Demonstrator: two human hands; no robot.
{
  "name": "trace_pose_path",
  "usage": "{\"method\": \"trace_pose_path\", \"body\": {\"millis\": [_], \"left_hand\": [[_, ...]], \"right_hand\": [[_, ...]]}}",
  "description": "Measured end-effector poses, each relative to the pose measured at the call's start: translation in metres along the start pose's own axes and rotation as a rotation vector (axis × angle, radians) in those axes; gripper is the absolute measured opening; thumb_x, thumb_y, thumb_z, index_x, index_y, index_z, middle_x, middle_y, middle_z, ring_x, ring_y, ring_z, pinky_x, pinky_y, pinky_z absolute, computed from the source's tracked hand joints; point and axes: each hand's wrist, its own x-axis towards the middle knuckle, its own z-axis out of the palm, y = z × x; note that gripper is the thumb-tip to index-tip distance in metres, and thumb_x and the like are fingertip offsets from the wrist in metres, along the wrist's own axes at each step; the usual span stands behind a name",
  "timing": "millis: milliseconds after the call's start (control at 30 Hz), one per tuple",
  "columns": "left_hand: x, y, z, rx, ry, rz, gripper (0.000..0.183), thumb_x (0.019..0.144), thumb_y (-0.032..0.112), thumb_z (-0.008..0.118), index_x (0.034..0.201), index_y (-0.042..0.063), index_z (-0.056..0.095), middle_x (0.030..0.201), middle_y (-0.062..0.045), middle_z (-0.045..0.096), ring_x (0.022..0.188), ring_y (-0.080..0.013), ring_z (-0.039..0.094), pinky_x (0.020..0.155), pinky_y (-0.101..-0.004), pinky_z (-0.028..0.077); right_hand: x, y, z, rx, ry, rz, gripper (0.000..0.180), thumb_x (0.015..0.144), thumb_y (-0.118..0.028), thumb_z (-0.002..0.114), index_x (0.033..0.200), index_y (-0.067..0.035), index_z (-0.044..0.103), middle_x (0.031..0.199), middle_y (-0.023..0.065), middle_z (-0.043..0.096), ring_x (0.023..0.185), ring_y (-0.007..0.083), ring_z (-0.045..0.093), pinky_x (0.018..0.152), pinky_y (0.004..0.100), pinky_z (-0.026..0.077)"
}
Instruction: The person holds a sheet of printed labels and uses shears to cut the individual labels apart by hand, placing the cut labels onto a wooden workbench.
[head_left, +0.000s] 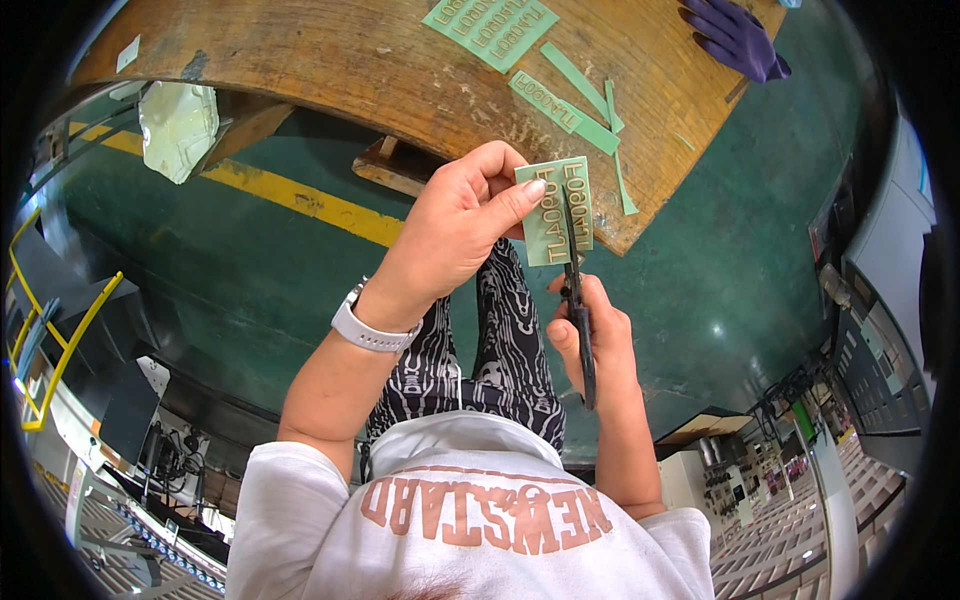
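Observation:
Between thumb and fingers, my left hand (469, 214) pinches a small green sheet (536, 234) with raised mirrored characters in two rows. My right hand (607, 337) grips black-handled scissors (577, 300). Their blades lie along the gap between the two rows, reaching well into the sheet. Just beyond, on the wooden table, lie a cut strip with raised characters (544, 101) and several narrow green offcuts (577, 71). A larger green sheet (495, 30) with several rows of the same lettering rests further back, partly outside the picture.
The wooden table (300, 45) ends at a near edge and a right corner. A purple glove (731, 37) lies at its far right. Under the table's left part hangs a pale plastic-like sheet (180, 127). A yellow rail (75, 345) stands at left.

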Motion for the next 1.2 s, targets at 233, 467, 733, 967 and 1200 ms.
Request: {"method": "trace_pose_path", "body": {"millis": [233,467,733,967,1200], "left_hand": [[0.003,-0.002,-0.001,-0.026,-0.005,-0.003,0.011,0.095,0.012,0.056,0.097,0.001,0.053,0.091,-0.004,0.062,0.082,-0.0088,0.062,0.076,-0.0259,0.054],[0.002,-0.002,0.002,-0.033,0.006,-0.011,0.011,0.095,0.012,0.056,0.097,0.002,0.053,0.091,-0.004,0.062,0.082,-0.0086,0.062,0.077,-0.0257,0.054],[0.004,-0.003,0.006,0.016,-0.05,-0.038,0.011,0.094,0.013,0.058,0.096,0.003,0.054,0.091,-0.003,0.062,0.083,-0.0076,0.061,0.077,-0.0252,0.053],[0.008,0.0,0.007,0.022,-0.044,-0.043,0.011,0.094,0.013,0.058,0.096,0.003,0.054,0.091,-0.003,0.062,0.084,-0.0075,0.061,0.078,-0.0252,0.052],[0.013,-0.001,0.003,0.019,-0.074,-0.072,0.011,0.093,0.013,0.058,0.094,0.004,0.053,0.09,-0.003,0.062,0.085,-0.0078,0.061,0.077,-0.0255,0.052]], "right_hand": [[0.001,0.0,0.001,-0.003,0.006,0.045,0.036,0.086,-0.029,0.07,0.1,-0.001,0.053,0.059,0.0094,0.048,0.051,0.0155,0.042,0.051,0.0272,0.041],[0.0,0.004,0.003,0.024,-0.007,0.027,0.036,0.086,-0.029,0.07,0.102,0.0,0.053,0.059,0.0081,0.051,0.05,0.0155,0.046,0.051,0.0277,0.042],[0.001,0.0,-0.001,0.092,-0.009,0.055,0.037,0.088,-0.03,0.068,0.104,-0.001,0.052,0.059,0.0072,0.051,0.053,0.0152,0.048,0.053,0.0276,0.043],[0.003,0.002,0.003,0.116,0.005,0.138,0.034,0.088,-0.029,0.067,0.098,-0.001,0.051,0.058,0.0077,0.046,0.052,0.0144,0.04,0.051,0.0264,0.04],[0.012,0.005,-0.002,0.104,0.006,0.006,0.037,0.089,-0.033,0.066,0.097,-0.001,0.05,0.059,0.0108,0.05,0.051,0.0199,0.047,0.053,0.0301,0.043]]}}
